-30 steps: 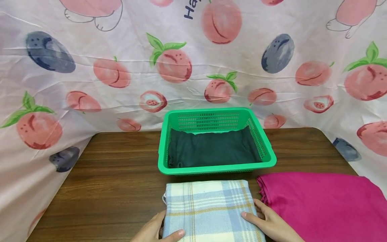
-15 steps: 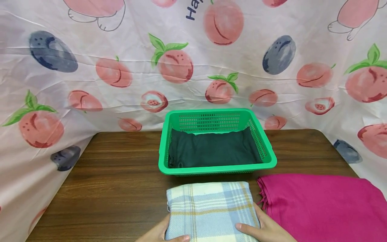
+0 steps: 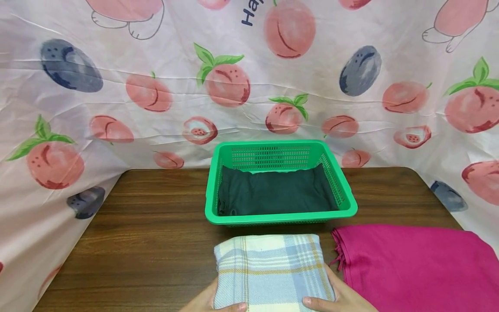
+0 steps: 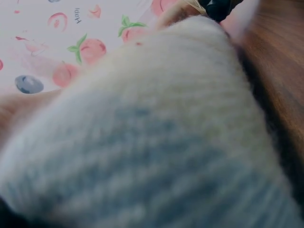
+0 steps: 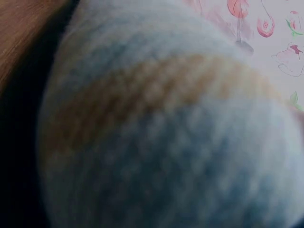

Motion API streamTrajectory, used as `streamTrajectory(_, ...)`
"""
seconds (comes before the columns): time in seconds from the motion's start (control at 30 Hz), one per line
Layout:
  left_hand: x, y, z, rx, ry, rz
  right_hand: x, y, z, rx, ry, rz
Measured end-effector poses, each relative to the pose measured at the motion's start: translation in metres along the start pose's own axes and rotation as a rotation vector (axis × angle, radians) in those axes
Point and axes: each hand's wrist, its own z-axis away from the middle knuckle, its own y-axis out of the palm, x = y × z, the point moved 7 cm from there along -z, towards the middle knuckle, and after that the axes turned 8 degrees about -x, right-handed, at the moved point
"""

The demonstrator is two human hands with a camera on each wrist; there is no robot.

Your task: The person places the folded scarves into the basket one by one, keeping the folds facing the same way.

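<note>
While a big white sheet (image 3: 249, 71) with fruit on it hangs behind the green basket (image 3: 280, 218), a brown bench (image 3: 144, 242) spreads out under the basket. One bright pink cloth (image 3: 417, 268) lies on the bench, in front of the basket and off to its right. Just in front of the basket is a folded checked cloth (image 3: 273, 273), pale blue and cream with tan lines; whether it touches the bench is hard to tell. Dark cloth (image 3: 278, 193) lies inside the basket. Both hands squeeze the checked cloth: the left grip (image 3: 210, 300) before the basket's left end, the right grip (image 3: 341, 297) before its right end.
</note>
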Motion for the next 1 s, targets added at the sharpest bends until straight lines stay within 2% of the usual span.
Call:
streamTrajectory(0.1, 0.000, 0.001, -0.001, 0.004, 0.022, 0.008, -0.001, 0.002, 0.001, 0.024, -0.002, -0.041)
streamTrajectory(0.3, -0.001, 0.007, 0.001, 0.016, 0.067, 0.038, -0.005, -0.003, 0.000, -0.026, 0.024, -0.007)
streamTrajectory(0.43, 0.000, 0.008, 0.002, 0.002, 0.056, 0.056, -0.006, -0.005, 0.001, -0.034, 0.045, -0.040)
streamTrajectory(0.67, -0.005, 0.011, 0.003, -0.003, 0.102, 0.069, -0.001, -0.007, 0.003, -0.122, 0.041, 0.068)
streamTrajectory(0.87, -0.008, 0.015, 0.006, -0.028, 0.080, 0.139, 0.003, -0.005, 0.006, -0.129, 0.026, 0.072)
streamTrajectory(1.0, -0.012, 0.018, 0.007, -0.017, 0.093, 0.146, 0.006, -0.007, 0.009, -0.192, 0.000, 0.161)
